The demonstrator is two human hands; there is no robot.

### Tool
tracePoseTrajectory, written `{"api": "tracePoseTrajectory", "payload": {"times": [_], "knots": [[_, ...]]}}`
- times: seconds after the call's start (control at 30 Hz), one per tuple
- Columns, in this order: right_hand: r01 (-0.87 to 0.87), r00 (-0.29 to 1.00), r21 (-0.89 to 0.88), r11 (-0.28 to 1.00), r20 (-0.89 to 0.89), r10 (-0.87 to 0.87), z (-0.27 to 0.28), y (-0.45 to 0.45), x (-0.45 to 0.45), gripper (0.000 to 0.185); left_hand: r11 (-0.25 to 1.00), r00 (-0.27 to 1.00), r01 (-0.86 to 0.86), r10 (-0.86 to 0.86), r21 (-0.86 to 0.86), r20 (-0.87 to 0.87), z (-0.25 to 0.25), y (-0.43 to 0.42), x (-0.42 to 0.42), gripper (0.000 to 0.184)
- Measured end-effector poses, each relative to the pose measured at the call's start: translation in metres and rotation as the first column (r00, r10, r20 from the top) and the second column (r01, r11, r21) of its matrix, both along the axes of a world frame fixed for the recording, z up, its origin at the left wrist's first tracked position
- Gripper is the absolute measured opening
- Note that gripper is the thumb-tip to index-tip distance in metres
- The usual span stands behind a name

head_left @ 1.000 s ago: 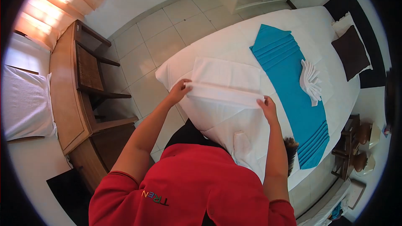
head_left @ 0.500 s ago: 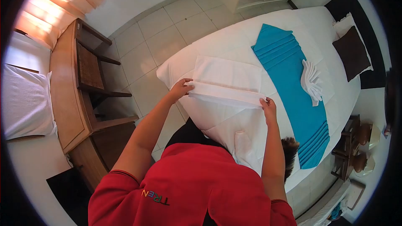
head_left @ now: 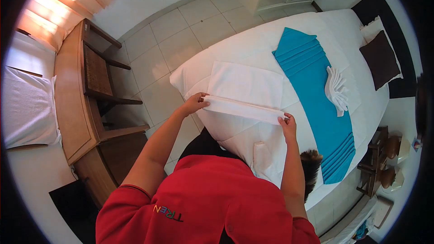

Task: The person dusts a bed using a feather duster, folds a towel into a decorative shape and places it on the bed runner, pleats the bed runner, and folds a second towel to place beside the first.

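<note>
A white towel point(head_left: 246, 83) lies spread on the bed, its near edge folded into a narrow band. My left hand point(head_left: 195, 103) pinches the left end of that band between thumb and fingers. At the opposite end, my right hand point(head_left: 288, 123) grips the corner the same way. Between both hands the band is stretched fairly straight. Closer to my body, a small folded white cloth point(head_left: 261, 153) rests on the bed.
The white bed point(head_left: 253, 47) carries a pleated turquoise runner point(head_left: 312, 95), a fanned white towel point(head_left: 335, 91) and a dark brown pillow point(head_left: 379, 59). To the left stand a wooden desk point(head_left: 72, 104) and a chair point(head_left: 97, 70). Lamps point(head_left: 392, 176) stand at the right.
Both hands have moved slightly toward my body, bringing the folded band with them. The band looks narrower and crisper, and more of the towel behind it shows.
</note>
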State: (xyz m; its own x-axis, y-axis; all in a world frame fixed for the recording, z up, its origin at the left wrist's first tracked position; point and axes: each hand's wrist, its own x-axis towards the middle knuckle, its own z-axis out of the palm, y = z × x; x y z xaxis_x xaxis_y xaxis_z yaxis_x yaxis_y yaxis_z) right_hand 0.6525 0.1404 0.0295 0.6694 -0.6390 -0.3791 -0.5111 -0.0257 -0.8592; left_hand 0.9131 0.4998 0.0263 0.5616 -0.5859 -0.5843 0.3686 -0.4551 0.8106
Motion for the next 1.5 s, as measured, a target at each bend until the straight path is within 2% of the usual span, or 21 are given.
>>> {"api": "tracePoseTrajectory", "payload": {"times": [0.1,0.17,0.37,0.43,0.57,0.63,0.77,0.83,0.9,0.93,1.0,1.03,1.1,1.17,1.23,1.27,1.33,1.37,1.4,1.43,1.5], "knots": [[0.019,1.0,0.044,0.999,0.013,-0.02,-0.003,0.0,-0.004,0.043,1.0,0.999,0.021,-0.021,0.006,-0.03,0.0,0.002,0.001,0.044],[0.005,1.0,0.011,1.0,0.015,-0.005,-0.012,-0.001,-0.004,0.043,0.999,0.998,0.031,-0.03,0.015,-0.047,-0.004,0.002,0.0,0.044],[-0.02,1.0,-0.005,1.0,-0.002,0.02,-0.014,0.002,0.002,0.045,0.998,0.993,0.058,-0.06,0.024,0.104,-0.057,0.003,0.0,0.045],[-0.03,0.999,-0.003,1.0,-0.01,0.03,-0.024,-0.002,0.001,0.046,1.0,0.974,-0.008,0.003,0.022,0.229,-0.059,0.0,-0.005,0.041],[-0.025,0.999,-0.052,0.998,-0.022,0.024,-0.04,-0.001,0.002,0.047,0.999,0.957,-0.038,0.035,0.007,0.288,-0.063,-0.003,-0.012,0.04],[0.0,1.0,-0.05,0.999,-0.012,-0.001,-0.047,-0.001,0.003,0.047,0.997,0.955,-0.075,0.068,0.012,0.29,-0.064,-0.005,-0.014,0.047],[-0.032,0.994,-0.198,0.98,-0.113,0.01,-0.059,-0.004,0.008,0.047,0.986,0.918,-0.144,0.103,0.08,0.383,-0.049,-0.013,-0.021,0.056],[-0.051,0.988,-0.242,0.969,-0.157,0.013,-0.072,-0.012,0.01,0.048,0.992,0.936,-0.117,0.095,0.047,0.338,-0.05,-0.014,-0.018,0.069],[-0.114,0.975,-0.154,0.981,-0.208,0.081,-0.09,-0.024,0.011,0.052,0.993,0.954,-0.119,0.119,-0.016,0.275,-0.044,-0.015,-0.018,0.073],[-0.109,0.975,-0.159,0.981,-0.211,0.074,-0.071,-0.022,0.018,0.052,0.989,0.966,-0.131,0.144,-0.072,0.214,-0.04,-0.015,-0.018,0.078],[-0.271,0.868,-0.135,0.953,-0.463,0.181,-0.039,-0.016,0.032,0.057,0.991,0.97,-0.101,0.116,-0.083,0.214,-0.033,-0.016,-0.017,0.08],[-0.272,0.868,-0.137,0.952,-0.462,0.182,-0.039,-0.016,0.032,0.057,0.993,0.972,-0.074,0.092,-0.088,0.217,-0.029,-0.016,-0.016,0.083],[-0.268,0.922,-0.215,0.939,-0.338,0.186,-0.036,-0.014,0.034,0.057,0.991,0.977,-0.06,0.083,-0.116,0.198,-0.02,-0.018,-0.015,0.083],[-0.244,0.945,-0.206,0.948,-0.27,0.184,-0.035,-0.016,0.031,0.056,0.989,0.981,-0.049,0.073,-0.14,0.177,-0.008,-0.018,-0.016,0.083],[-0.218,0.963,-0.195,0.956,-0.202,0.179,-0.024,-0.012,0.031,0.055,0.979,0.981,0.038,0.002,-0.202,0.194,-0.003,-0.019,-0.013,0.081],[-0.223,0.965,-0.132,0.966,-0.173,0.199,-0.012,-0.008,0.03,0.056,0.979,0.981,0.035,0.005,-0.203,0.194,-0.004,-0.018,-0.011,0.081],[-0.23,0.966,-0.069,0.971,-0.141,0.218,0.009,-0.004,0.03,0.057,0.966,0.921,0.185,-0.107,-0.179,0.376,-0.01,-0.017,-0.007,0.076],[-0.349,0.931,-0.178,0.92,-0.177,0.319,0.017,-0.002,0.031,0.056,0.967,0.92,0.184,-0.106,-0.178,0.376,-0.011,-0.016,-0.006,0.076],[-0.46,0.885,-0.279,0.843,-0.224,0.408,0.019,-0.002,0.03,0.055,0.969,0.889,0.224,-0.159,-0.104,0.429,-0.009,-0.016,-0.005,0.072],[-0.458,0.886,-0.279,0.844,-0.224,0.406,0.017,-0.003,0.029,0.055,0.965,0.853,0.26,-0.216,-0.028,0.476,-0.007,-0.017,-0.005,0.069],[-0.502,0.864,-0.472,0.725,-0.247,0.438,0.019,-0.001,0.028,0.052,0.962,0.833,0.271,-0.255,0.041,0.49,0.002,-0.017,-0.005,0.066]]}}
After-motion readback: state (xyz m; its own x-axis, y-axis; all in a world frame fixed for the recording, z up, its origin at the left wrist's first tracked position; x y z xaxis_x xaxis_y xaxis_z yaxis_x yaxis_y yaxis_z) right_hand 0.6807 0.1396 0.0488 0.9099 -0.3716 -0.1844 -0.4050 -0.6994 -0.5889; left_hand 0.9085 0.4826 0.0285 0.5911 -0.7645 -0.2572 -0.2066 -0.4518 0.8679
